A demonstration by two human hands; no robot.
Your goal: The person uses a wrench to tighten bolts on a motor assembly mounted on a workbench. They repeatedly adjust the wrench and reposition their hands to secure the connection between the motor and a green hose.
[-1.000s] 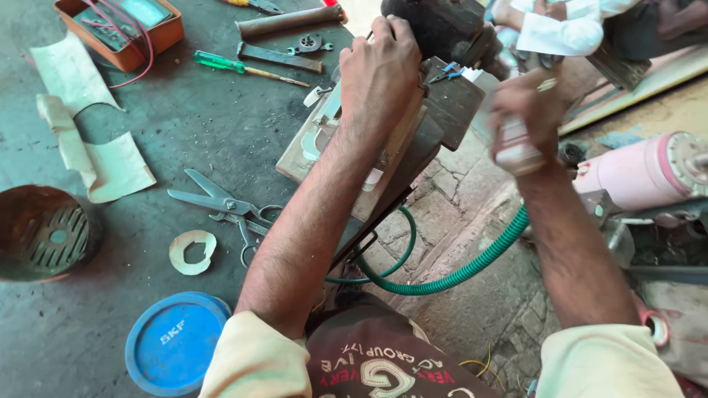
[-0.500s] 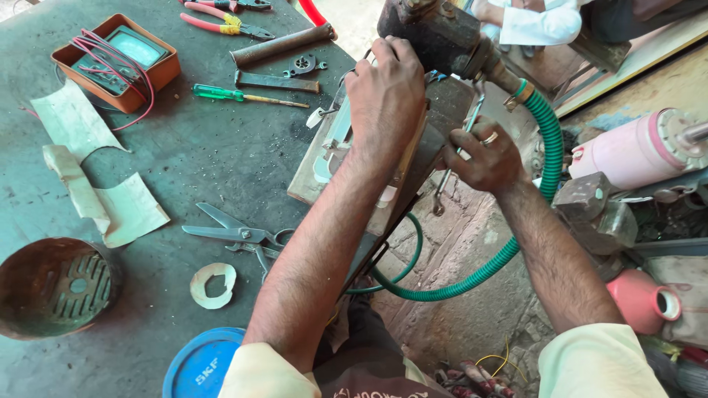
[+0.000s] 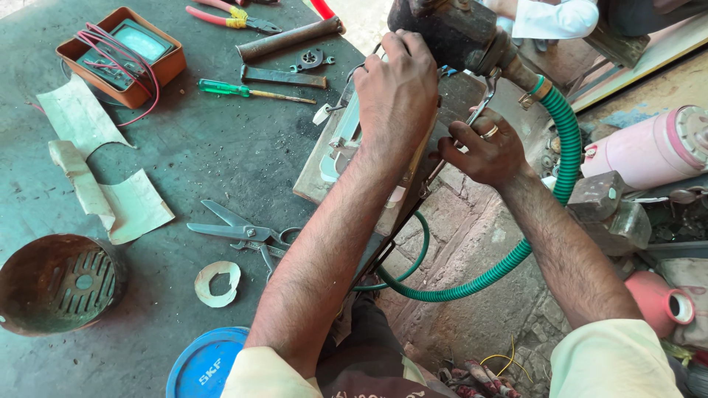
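Note:
My left hand (image 3: 398, 88) rests on top of a flat metal block (image 3: 332, 166) at the bench's right edge, fingers curled against a dark round pump body (image 3: 450, 33). My right hand (image 3: 487, 151), with a ring on it, grips the handle of a spanner (image 3: 483, 99) that reaches up to the fitting where a green ribbed hose (image 3: 568, 140) joins the pump. The hose loops down past the bench and back under my arms.
On the dark bench lie scissors (image 3: 236, 232), a paper gasket ring (image 3: 216, 284), cut paper (image 3: 110, 195), a rusty fan cover (image 3: 55, 284), a blue lid (image 3: 206, 365), a green screwdriver (image 3: 247, 91), red pliers (image 3: 228, 16), a meter in an orange case (image 3: 122, 51). A pink motor (image 3: 649, 151) stands right.
My right hand came down from a raised, blurred position and closed on the spanner at the hose fitting. The view shifted up, showing more of the bench. My left hand stayed put.

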